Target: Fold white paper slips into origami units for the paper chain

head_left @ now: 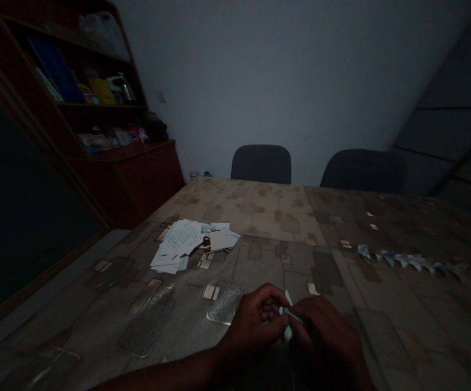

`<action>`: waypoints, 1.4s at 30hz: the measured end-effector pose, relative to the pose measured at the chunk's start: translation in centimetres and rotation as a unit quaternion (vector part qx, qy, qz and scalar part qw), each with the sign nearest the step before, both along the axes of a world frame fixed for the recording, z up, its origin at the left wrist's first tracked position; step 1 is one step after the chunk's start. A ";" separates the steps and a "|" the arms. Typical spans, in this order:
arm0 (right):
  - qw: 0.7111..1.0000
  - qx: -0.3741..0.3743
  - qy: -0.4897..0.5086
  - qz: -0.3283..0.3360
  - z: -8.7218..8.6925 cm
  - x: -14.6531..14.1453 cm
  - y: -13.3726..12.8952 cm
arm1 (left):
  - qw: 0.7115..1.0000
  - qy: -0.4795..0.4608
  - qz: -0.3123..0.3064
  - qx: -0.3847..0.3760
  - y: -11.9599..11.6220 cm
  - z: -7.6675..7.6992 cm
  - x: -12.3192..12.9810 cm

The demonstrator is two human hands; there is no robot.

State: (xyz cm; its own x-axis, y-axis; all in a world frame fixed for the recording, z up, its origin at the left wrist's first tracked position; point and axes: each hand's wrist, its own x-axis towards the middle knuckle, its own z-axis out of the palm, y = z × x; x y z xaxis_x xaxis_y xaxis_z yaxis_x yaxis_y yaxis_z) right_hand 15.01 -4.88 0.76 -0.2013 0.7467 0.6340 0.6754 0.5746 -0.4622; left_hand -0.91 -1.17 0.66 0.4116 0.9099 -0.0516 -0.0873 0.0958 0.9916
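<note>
Item one: left hand (260, 317), low in my view near the table's front edge. I see its fingers curled inward, thumb and fingertips pinched onto a small piece of white paper (287, 315).

Item two: right hand (327, 331), just beside the left and touching it at the paper. Its fingers are also closed down on the same paper, so both hands grip it between them; only slivers of white show above and below the fingers. The light is dim, and I cannot tell the paper's exact shape.

Item three: table (284, 228), covered in a patterned brown and beige cloth; the hands hover just over it.

Item four: pile of white paper sheets (190, 244), loose and overlapping, lying well apart to the left and farther back.

Item five: row of small folded paper pieces (406, 259), laid in a line on the right side.

Item six: two dark chairs (261, 164) at the far edge.

Item seven: wooden shelf (97, 103) at far left, stocked.
</note>
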 end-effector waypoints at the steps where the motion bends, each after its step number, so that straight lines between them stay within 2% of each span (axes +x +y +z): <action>1: 1.000 -0.005 0.015 0.007 0.1 0.0 0.0 | 1.000 -0.006 0.001 -0.004 0.0 0.0 0.0; 3: 0.997 -0.043 0.057 0.019 0.3 0.1 0.0 | 1.000 -0.018 0.000 -0.022 0.1 0.0 0.1; 6: 0.979 -0.147 0.144 -0.001 0.5 0.4 0.0 | 0.997 -0.044 0.005 -0.063 0.3 0.3 0.2; 8: 0.952 -0.222 0.212 -0.023 0.5 0.5 0.0 | 0.995 -0.058 0.006 -0.076 0.3 0.5 0.2; 11: 0.895 -0.305 0.324 -0.021 0.2 0.3 0.0 | 0.995 -0.062 0.005 -0.079 0.3 0.5 0.2; 14: 0.844 -0.352 0.404 -0.011 0.0 -0.3 0.0 | 0.994 -0.064 0.012 -0.088 0.3 0.6 0.1; 16: 0.829 -0.362 0.427 -0.013 0.0 -0.5 0.0 | 0.994 -0.064 0.020 -0.087 0.3 0.7 0.1; 19: 0.832 -0.354 0.426 -0.021 0.0 -0.8 0.1 | 0.995 -0.052 0.032 -0.077 0.3 0.8 0.2; 26: 0.863 -0.330 0.379 -0.049 0.1 -0.8 0.0 | 0.992 -0.074 0.034 -0.099 -0.1 0.6 0.5; 32: 0.837 -0.356 0.414 -0.032 0.5 -0.5 -0.2 | 0.988 -0.123 0.024 -0.089 0.4 0.0 0.3; 42: 0.827 -0.355 0.436 -0.003 -0.5 -0.9 0.0 | 0.997 -0.046 0.035 -0.054 0.0 0.3 0.3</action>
State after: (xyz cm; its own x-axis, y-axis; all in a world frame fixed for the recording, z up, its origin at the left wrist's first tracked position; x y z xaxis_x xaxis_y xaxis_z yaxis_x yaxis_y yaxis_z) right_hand 14.10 -4.85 0.21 0.1076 0.9922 -0.0623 -0.0909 -0.0525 -0.9945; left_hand -0.62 -1.17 1.01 0.3557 0.9274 -0.1158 -0.1881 0.1925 0.9631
